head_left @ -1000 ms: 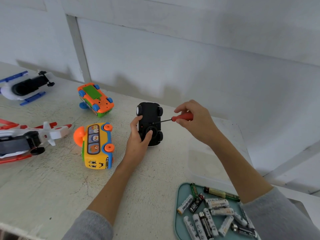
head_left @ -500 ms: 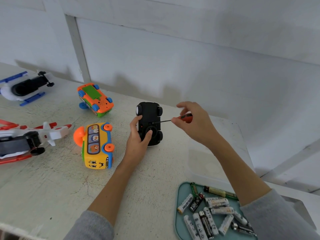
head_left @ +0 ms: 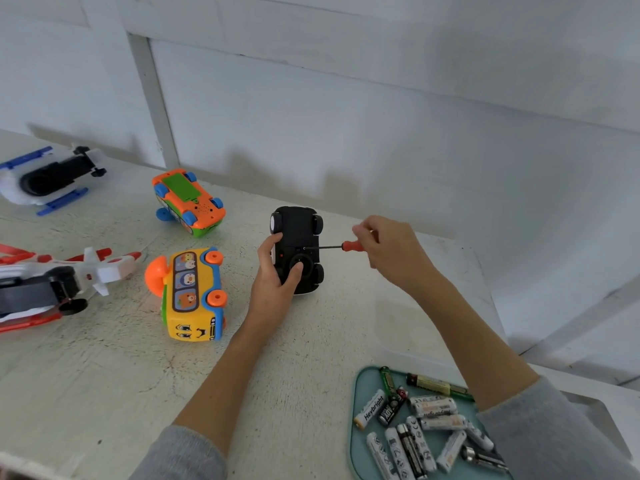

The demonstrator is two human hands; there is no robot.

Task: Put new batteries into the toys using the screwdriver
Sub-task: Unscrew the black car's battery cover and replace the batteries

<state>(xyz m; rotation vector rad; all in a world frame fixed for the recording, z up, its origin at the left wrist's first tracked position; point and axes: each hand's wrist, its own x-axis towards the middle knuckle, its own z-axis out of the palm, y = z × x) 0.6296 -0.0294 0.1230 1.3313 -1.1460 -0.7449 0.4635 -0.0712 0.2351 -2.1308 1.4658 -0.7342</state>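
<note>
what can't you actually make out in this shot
All in the head view:
- Screw under the screwdriver tip: too small, black on the black toy car.
- Screwdriver handle: mostly inside the right hand.
- Car's near left side: covered by the left hand.
- Battery tray: cut off by the bottom edge, partly behind the right sleeve.
- Most battery labels: too small.

Black toy car (head_left: 297,237): matt plastic. Table (head_left: 104,375): rough, cracked white paint. Tray (head_left: 362,386): smooth teal plastic.

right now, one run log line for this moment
step: unscrewing | left hand: steadies black toy car | right hand: screwdriver, tip at underside | batteries: on tray
</note>
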